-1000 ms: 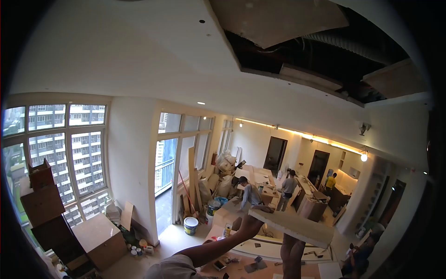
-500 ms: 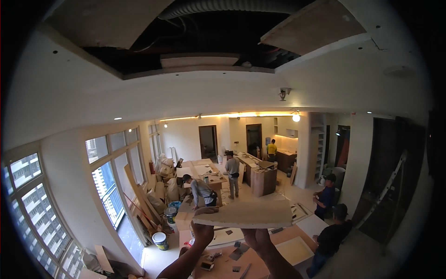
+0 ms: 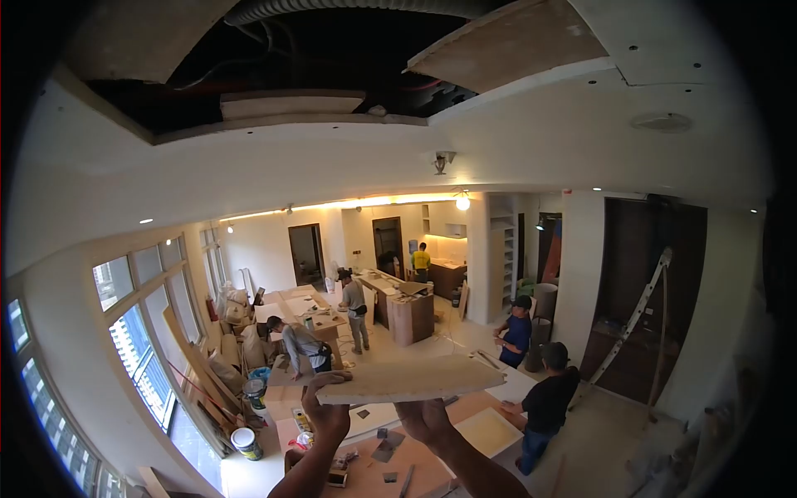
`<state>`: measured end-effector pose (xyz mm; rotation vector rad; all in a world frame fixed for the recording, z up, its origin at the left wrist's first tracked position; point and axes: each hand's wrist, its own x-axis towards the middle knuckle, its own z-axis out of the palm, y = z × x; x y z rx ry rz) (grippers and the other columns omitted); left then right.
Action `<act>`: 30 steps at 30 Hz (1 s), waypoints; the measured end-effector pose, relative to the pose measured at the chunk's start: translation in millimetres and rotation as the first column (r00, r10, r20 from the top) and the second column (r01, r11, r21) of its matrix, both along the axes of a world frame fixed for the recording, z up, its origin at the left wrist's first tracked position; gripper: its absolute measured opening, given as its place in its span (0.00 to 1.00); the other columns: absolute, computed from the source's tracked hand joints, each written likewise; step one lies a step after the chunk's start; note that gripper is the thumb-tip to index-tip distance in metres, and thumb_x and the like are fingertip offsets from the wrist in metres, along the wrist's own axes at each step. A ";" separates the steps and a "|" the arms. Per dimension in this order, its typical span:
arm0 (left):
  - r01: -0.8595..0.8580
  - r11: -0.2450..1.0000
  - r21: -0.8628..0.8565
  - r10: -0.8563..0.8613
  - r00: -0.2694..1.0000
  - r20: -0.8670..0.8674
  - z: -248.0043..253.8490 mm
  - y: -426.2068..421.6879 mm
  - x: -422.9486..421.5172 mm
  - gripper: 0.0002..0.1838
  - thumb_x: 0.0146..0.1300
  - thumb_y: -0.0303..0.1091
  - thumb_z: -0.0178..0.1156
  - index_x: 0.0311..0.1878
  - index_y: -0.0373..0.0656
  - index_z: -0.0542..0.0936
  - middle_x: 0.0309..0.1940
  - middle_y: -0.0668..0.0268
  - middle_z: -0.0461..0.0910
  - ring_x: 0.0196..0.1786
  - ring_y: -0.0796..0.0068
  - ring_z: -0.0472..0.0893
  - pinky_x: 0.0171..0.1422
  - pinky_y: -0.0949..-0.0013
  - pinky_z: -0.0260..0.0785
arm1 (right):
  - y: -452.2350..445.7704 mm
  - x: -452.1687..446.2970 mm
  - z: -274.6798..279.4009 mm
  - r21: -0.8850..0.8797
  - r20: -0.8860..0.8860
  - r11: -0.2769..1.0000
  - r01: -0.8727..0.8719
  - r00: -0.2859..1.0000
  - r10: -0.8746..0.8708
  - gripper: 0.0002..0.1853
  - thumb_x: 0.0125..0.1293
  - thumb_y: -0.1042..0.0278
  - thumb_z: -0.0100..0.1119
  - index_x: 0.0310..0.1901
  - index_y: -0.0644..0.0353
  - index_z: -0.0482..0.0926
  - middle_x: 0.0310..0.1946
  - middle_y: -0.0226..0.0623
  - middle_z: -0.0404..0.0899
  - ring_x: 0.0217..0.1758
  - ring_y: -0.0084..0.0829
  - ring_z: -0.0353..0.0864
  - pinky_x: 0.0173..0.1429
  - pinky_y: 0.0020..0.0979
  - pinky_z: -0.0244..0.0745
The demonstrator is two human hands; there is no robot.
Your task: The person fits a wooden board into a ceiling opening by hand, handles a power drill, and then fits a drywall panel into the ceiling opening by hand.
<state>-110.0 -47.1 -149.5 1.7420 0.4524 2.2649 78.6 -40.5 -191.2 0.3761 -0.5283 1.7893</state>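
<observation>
A flat piece of pale plasterboard (image 3: 411, 380) is held up in front of me, its cut edge facing me. My left hand (image 3: 326, 397) grips its left end, with the fingers over the top and the thumb side below. Under the middle of the board, my right hand (image 3: 423, 417) bears it from beneath; its fingertips are hidden by the board. Above, the ceiling has a large opening (image 3: 299, 75) with a corrugated duct (image 3: 349, 10) in it. A loose strip of board (image 3: 292, 103) rests at the opening's near edge.
Below are worktables (image 3: 415, 465) with tools. Two people (image 3: 544, 398) stand at the right, one bends over a table (image 3: 303, 344), and others stand farther back. A stepladder (image 3: 635, 319) leans at the right. Buckets (image 3: 246, 442) and sacks stand by the windows.
My view has swung to the right, so the room and ceiling opening sit farther left. Both hands still hold the plasterboard at about the same height.
</observation>
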 end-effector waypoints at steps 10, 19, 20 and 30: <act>-0.059 0.995 0.083 0.064 0.996 -0.060 14.8 -9.0 7.9 0.15 0.62 0.32 0.73 0.45 0.37 0.78 0.42 0.54 0.86 0.48 0.62 0.86 0.58 0.62 0.76 | 2.5 14.5 8.1 0.097 -0.027 0.994 -0.050 0.998 0.053 0.19 0.76 0.57 0.60 0.58 0.63 0.78 0.59 0.42 0.83 0.63 0.36 0.83 0.72 0.36 0.81; -0.176 0.965 0.194 0.201 0.973 -0.114 55.0 -17.6 15.6 0.13 0.58 0.25 0.70 0.45 0.36 0.81 0.43 0.54 0.86 0.49 0.59 0.86 0.59 0.61 0.76 | -21.7 15.8 63.3 0.102 -0.002 0.992 -0.075 0.997 0.075 0.25 0.70 0.50 0.67 0.57 0.64 0.79 0.58 0.49 0.80 0.62 0.48 0.82 0.60 0.28 0.89; -0.171 0.968 0.181 0.194 0.974 -0.116 58.3 -16.9 17.2 0.13 0.57 0.24 0.70 0.46 0.36 0.81 0.43 0.55 0.86 0.50 0.59 0.86 0.59 0.61 0.76 | -25.6 16.1 68.6 0.111 -0.018 0.986 -0.122 0.992 0.125 0.25 0.71 0.51 0.66 0.59 0.64 0.79 0.59 0.49 0.80 0.63 0.46 0.80 0.60 0.28 0.89; -0.160 0.976 0.145 0.180 0.975 -0.134 70.7 -5.6 25.0 0.13 0.56 0.21 0.69 0.44 0.36 0.80 0.41 0.57 0.85 0.47 0.60 0.84 0.57 0.62 0.74 | -42.2 23.8 109.0 0.005 0.029 0.906 -0.422 0.906 0.422 0.52 0.61 0.27 0.63 0.73 0.66 0.65 0.73 0.64 0.61 0.74 0.51 0.71 0.55 0.31 0.91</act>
